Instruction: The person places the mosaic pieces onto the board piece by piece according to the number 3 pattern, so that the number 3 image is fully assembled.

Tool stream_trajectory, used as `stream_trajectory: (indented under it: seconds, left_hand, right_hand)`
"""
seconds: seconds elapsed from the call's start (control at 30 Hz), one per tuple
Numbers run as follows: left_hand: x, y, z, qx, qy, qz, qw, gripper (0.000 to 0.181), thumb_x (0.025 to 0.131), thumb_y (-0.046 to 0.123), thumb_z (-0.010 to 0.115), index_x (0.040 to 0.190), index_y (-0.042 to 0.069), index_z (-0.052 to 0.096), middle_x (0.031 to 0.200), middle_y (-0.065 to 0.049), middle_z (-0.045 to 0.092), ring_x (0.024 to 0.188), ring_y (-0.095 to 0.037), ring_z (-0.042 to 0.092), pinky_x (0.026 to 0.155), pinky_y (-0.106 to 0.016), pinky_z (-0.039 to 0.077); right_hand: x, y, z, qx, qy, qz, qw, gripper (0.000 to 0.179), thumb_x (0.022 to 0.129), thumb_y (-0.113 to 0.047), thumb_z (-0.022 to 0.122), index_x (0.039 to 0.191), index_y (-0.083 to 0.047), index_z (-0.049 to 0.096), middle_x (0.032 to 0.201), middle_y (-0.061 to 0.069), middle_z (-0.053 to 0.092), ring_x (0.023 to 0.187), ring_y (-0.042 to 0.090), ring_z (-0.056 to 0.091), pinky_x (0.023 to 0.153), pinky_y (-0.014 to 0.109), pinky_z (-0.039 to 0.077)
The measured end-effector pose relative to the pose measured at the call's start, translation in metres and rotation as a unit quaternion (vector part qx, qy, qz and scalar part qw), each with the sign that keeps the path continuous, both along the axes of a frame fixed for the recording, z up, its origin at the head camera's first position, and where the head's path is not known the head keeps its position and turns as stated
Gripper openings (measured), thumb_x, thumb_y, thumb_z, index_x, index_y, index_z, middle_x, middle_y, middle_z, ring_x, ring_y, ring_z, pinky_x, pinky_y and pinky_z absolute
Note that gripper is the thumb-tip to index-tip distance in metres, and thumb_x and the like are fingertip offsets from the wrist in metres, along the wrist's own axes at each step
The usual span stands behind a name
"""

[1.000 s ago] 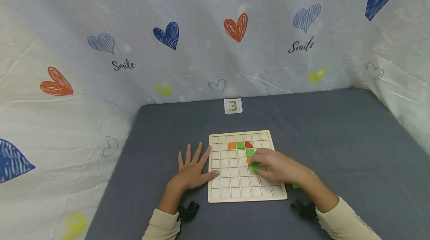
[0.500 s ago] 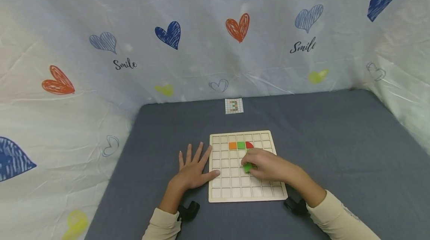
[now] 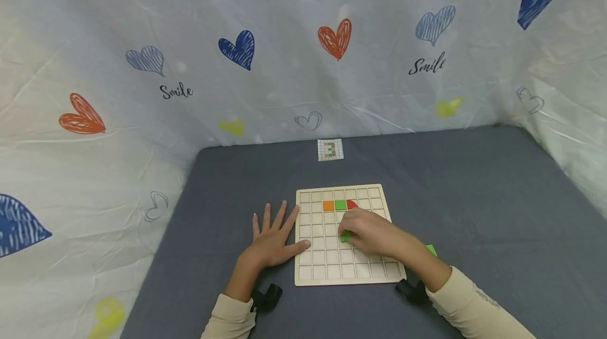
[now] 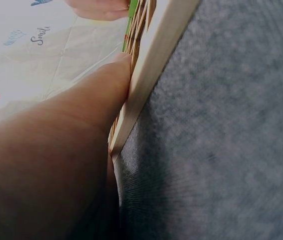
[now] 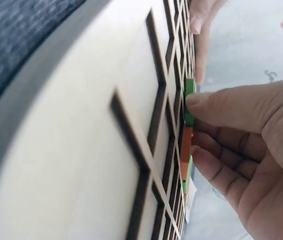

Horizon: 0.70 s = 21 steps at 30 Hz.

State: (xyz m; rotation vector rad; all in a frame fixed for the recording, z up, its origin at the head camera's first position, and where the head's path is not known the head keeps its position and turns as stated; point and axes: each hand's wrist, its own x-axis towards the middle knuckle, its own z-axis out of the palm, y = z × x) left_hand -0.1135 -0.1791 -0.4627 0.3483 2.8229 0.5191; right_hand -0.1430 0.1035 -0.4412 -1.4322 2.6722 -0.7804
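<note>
A wooden grid board lies on the table. My right hand pinches a green square tile over its middle cells; in the right wrist view the thumb presses this green tile close to the grid, though I cannot tell whether it is fully seated. Beside it sits an orange tile, mostly hidden by the hand in the head view. Along an upper row are an orange square, a green square and a red rounded piece. My left hand is spread at the board's left edge, thumb on the rim.
A small printed card with a coloured grid pattern lies at the table's back. Another green piece shows on the dark grey tablecloth, partly behind my right forearm. A white curtain with hearts hangs behind.
My right hand has shifted left across the board with the green tile, moving it left of the orange tile's column. The left hand stays in place.
</note>
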Motion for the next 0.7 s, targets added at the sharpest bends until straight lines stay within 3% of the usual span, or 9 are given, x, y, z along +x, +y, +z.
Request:
stream_trajectory:
  seconds: [0.4, 0.7]
  left_hand:
    - [-0.0011, 0.0005, 0.0014, -0.006, -0.005, 0.002, 1.0000, 0.092, 0.092, 0.073, 0.050, 0.163, 0.027, 0.015, 0.168, -0.009, 0.003, 0.149, -0.042, -0.015, 0.110, -0.067, -0.014]
    - [-0.0008, 0.0006, 0.0001, -0.008, -0.006, 0.006, 0.9999, 0.092, 0.091, 0.074, 0.050, 0.163, 0.027, 0.016, 0.168, -0.008, 0.003, 0.149, -0.042, -0.015, 0.110, -0.067, -0.013]
  right_hand:
    - [-0.0027, -0.0083, -0.0023, -0.007, 0.016, -0.062, 0.9979, 0.015, 0.082, 0.005, 0.077, 0.085, -0.009, 0.076, 0.085, -0.003, 0.059, 0.077, 0.011, 0.056, 0.070, 0.028, 0.052]
    - [0.0003, -0.0107, -0.0035, -0.007, 0.020, -0.071, 0.9973, 0.020, 0.078, 0.010, 0.075, 0.079, -0.010, 0.073, 0.079, -0.003, 0.059, 0.074, 0.011, 0.054, 0.067, 0.028, 0.050]
